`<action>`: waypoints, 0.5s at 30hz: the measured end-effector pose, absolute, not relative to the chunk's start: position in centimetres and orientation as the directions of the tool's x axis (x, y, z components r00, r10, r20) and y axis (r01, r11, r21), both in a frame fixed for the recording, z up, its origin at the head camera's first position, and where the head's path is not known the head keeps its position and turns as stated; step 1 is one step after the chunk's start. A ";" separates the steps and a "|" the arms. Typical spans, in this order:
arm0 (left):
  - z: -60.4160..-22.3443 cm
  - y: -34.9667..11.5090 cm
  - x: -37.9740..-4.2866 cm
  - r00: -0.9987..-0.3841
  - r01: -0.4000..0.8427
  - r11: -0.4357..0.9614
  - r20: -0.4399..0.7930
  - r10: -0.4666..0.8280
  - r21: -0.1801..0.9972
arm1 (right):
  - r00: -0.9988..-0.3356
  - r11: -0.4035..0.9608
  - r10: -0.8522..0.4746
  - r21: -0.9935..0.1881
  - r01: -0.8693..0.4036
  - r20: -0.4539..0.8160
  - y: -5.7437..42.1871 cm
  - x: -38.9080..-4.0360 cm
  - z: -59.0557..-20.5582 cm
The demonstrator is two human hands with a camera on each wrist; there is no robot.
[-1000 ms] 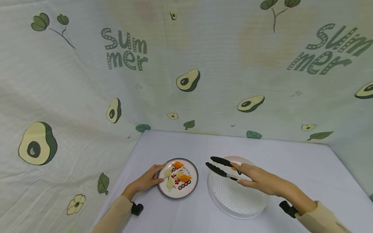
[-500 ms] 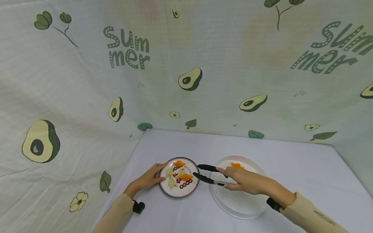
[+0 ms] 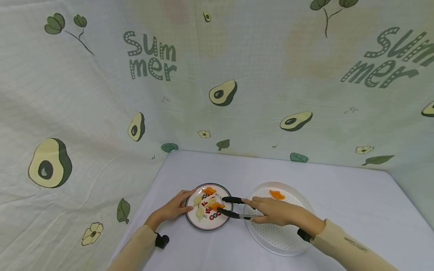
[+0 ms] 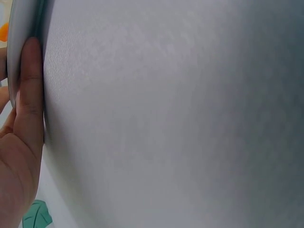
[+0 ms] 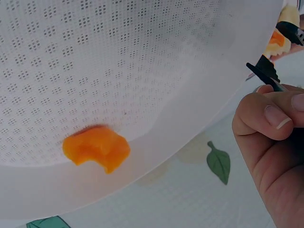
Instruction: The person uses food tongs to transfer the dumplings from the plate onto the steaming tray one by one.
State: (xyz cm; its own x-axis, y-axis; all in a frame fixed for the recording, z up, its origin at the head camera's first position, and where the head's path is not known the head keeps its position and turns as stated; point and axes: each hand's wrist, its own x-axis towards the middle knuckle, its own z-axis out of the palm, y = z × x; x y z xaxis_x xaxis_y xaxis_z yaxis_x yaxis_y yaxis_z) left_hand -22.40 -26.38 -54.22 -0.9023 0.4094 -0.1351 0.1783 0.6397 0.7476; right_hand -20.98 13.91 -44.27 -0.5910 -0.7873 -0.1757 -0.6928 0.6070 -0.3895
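My left hand (image 3: 173,208) pinches the left rim of a small round plate (image 3: 207,227) with a dark edge and printed lettering. On the plate lie orange dumplings (image 3: 209,191) and several pale yellow dumplings (image 3: 200,213). My right hand (image 3: 279,211) grips black-tipped tongs (image 3: 234,214), their arms spread apart. The tips reach over the plate's right side, beside the nearer orange dumpling (image 3: 215,206); whether they touch it I cannot tell. Under my right hand sits a white round perforated steamer tray (image 3: 283,237), with one orange dumpling (image 5: 97,146) near its far edge.
Plate and tray stand side by side on a white-covered table (image 3: 342,199). A cloth printed with avocados and leaves (image 3: 251,113) hangs behind the table and along its left side. Both wrists wear a dark strap (image 3: 162,241).
My right hand has carried the tongs left, from over the tray to over the plate. The orange dumpling on the tray is now uncovered. My left hand stays on the plate's rim.
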 end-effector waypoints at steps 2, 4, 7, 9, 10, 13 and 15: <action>-54.2 -26.4 -22.4 -0.902 0.179 0.638 -0.134 0.411 0.749 | -0.594 0.613 -0.784 -0.378 -0.694 -0.181 13.6 -21.1 -44.4; -54.2 -26.4 -22.4 -0.901 0.182 0.637 -0.131 0.412 0.749 | -0.594 0.615 -0.783 -0.376 -0.693 -0.184 13.4 -21.1 -44.5; -54.1 -26.4 -22.4 -0.903 0.179 0.639 -0.133 0.409 0.748 | -0.591 0.612 -0.785 -0.385 -0.691 -0.187 13.1 -21.2 -44.6; -54.1 -26.4 -22.4 -0.905 0.177 0.641 -0.133 0.405 0.747 | -0.587 0.609 -0.786 -0.401 -0.684 -0.193 12.9 -21.3 -44.6; -54.1 -26.4 -22.4 -0.905 0.173 0.641 -0.136 0.403 0.748 | -0.586 0.608 -0.787 -0.407 -0.682 -0.195 12.9 -21.3 -44.7; -54.1 -26.4 -22.3 -0.907 0.170 0.645 -0.138 0.398 0.745 | -0.584 0.610 -0.785 -0.418 -0.674 -0.204 12.8 -21.4 -44.9; -54.1 -26.4 -22.3 -0.907 0.168 0.644 -0.139 0.398 0.747 | -0.584 0.611 -0.785 -0.421 -0.670 -0.209 12.7 -21.4 -45.1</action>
